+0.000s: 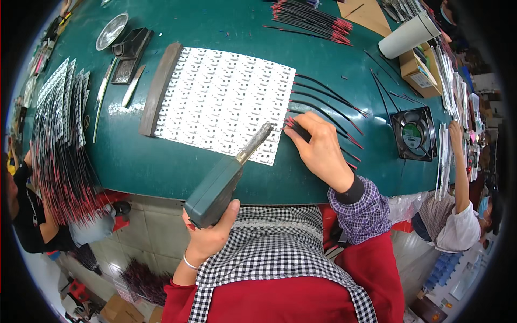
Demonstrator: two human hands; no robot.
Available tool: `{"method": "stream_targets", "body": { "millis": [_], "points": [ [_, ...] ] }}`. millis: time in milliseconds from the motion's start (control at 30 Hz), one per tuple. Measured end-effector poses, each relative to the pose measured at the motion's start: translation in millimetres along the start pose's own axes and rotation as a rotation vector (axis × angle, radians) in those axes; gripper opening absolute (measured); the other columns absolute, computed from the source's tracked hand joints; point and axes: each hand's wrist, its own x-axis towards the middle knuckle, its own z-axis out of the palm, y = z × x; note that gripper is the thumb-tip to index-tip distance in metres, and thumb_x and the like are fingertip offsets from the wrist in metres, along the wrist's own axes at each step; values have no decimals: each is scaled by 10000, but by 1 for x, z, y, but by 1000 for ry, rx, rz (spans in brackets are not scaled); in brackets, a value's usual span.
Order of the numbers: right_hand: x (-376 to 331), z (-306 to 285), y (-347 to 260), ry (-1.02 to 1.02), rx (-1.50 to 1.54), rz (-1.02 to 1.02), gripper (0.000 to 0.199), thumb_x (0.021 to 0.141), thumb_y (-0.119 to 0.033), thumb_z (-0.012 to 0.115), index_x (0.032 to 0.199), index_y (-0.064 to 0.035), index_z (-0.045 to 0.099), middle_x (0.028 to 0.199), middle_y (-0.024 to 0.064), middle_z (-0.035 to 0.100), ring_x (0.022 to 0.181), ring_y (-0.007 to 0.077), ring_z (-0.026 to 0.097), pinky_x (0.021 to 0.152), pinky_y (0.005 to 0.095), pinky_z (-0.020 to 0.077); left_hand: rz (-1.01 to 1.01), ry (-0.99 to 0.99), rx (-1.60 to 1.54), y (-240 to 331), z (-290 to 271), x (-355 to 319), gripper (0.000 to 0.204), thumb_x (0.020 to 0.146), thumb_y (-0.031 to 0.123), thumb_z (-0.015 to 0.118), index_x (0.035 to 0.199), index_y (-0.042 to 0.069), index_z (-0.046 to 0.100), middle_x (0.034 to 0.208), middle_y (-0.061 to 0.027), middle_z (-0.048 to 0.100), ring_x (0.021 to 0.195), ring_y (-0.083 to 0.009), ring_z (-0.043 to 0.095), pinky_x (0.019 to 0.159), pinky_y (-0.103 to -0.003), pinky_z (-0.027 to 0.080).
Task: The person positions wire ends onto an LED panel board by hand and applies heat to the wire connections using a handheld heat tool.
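Note:
My left hand (212, 235) is closed round the handle of a dark green soldering gun (216, 189). Its metal tip reaches up over the lower right part of a white circuit board panel (226, 97), laid out in rows of small components. My right hand (323, 149) pinches short black wires with red ends (300, 129) at the panel's right edge, close to the tip. Whether tip and wires touch, I cannot tell. Further up that edge, several black wires (323, 85) stick out to the right. A dark bar (160, 91) lies along the panel's left side.
Left of the panel are a black tray (129, 62), a metal bowl (112, 31), a knife (133, 86) and wired strips (62, 118). More wires (307, 19) lie at the back. A fan (413, 133), carton (423, 75) and tumbler (408, 35) stand right. Other people sit at both sides.

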Motion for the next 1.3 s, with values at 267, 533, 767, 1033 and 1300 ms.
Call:
{"method": "stream_targets", "body": {
  "millis": [267, 533, 767, 1033, 1300],
  "points": [
    [3, 0, -5, 12, 119, 145, 143, 814, -59, 658, 852, 62, 591, 764, 172, 600, 605, 316, 582, 559, 401, 445, -33, 13, 28, -2, 2, 1, 296, 850, -19, 682, 1144, -30, 644, 773, -31, 622, 577, -66, 502, 512, -223, 384],
    [5, 5, 1, 16, 82, 142, 172, 825, -74, 640, 781, 49, 529, 700, 150, 575, 593, 296, 584, 544, 388, 441, -51, -56, 43, -6, 2, 1, 321, 853, -20, 682, 1171, -20, 635, 877, -46, 660, 609, -58, 519, 528, -215, 407],
    [5, 7, 5, -3, 104, 172, 180, 821, -78, 633, 749, 36, 514, 677, 136, 567, 550, 277, 572, 527, 394, 432, 28, 32, 74, -3, 11, 9, 109, 774, 13, 743, 871, -1, 696, 722, -26, 646, 543, -106, 564, 495, -237, 433],
    [6, 9, 3, 24, 61, 135, 166, 816, -68, 632, 743, 35, 523, 680, 142, 575, 548, 277, 579, 522, 397, 435, 51, 16, 76, 4, 14, 15, 118, 771, -3, 728, 872, -22, 670, 763, -69, 643, 586, -111, 576, 514, -247, 453],
    [6, 10, 2, 24, 61, 145, 156, 804, -59, 628, 738, 42, 528, 673, 149, 576, 548, 295, 581, 523, 403, 444, 188, -53, 245, -14, 0, 0, 161, 855, -5, 685, 1012, -34, 668, 862, -51, 683, 699, -103, 621, 593, -259, 490]
  ]
}}
